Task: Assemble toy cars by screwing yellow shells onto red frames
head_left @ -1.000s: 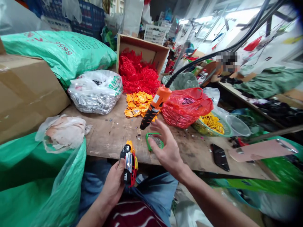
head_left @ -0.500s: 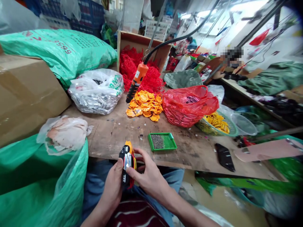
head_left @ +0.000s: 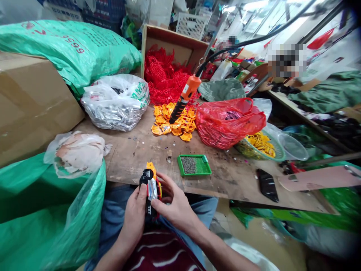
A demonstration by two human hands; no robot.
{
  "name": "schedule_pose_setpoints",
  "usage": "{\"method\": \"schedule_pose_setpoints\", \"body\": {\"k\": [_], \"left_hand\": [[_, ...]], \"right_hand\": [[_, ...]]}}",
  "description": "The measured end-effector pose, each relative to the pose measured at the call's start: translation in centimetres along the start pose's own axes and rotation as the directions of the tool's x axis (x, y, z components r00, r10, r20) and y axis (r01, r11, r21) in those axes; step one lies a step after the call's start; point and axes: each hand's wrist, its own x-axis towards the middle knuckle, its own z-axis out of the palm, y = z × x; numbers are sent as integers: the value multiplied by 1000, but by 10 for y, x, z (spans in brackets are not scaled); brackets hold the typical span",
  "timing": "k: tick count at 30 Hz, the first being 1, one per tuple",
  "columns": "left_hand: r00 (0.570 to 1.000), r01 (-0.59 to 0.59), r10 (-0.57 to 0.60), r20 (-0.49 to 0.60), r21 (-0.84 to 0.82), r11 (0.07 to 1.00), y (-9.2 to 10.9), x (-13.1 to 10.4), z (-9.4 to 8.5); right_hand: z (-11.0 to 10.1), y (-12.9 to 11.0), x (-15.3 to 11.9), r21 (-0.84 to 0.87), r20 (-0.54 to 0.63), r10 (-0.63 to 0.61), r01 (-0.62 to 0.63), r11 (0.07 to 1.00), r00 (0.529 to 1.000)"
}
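One head-worn camera is looking forward and down from above the wearer's lap [head_left: 113, 212]. It is viewing the orange-and-black piece [head_left: 152, 188] from near, centring on the tabletop [head_left: 158, 152], and reaching past the wooden box [head_left: 166, 36] to the far white crate [head_left: 191, 25], spanning cardboard box [head_left: 34, 101] at left to pink panel [head_left: 318, 179] at right.

Saw worn wooden table [head_left: 135, 154]. Noted 1 green tray [head_left: 196, 174] near front edge, 1 black slab [head_left: 267, 185] at right. Farther back, found orange pieces [head_left: 184, 126] heaped between 1 whitish bag [head_left: 113, 111] and 1 red bag [head_left: 225, 130].
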Motion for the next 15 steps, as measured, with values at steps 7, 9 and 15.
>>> {"method": "schedule_pose_setpoints", "body": {"k": [7,9,15], "left_hand": [[998,-7,12,-55,91,996,10,-3,-1],[997,-6,12,-73,83,997,7,-2,-1],[987,-123,140,-76,192,974,-15,1,-4]], "right_hand": [[-13,7,9,248,69,66,-82,965,995],[-15,8,6,246,47,57,-67,967,997],[-8,9,-4,29,8,-17,17,999,1000]]}}
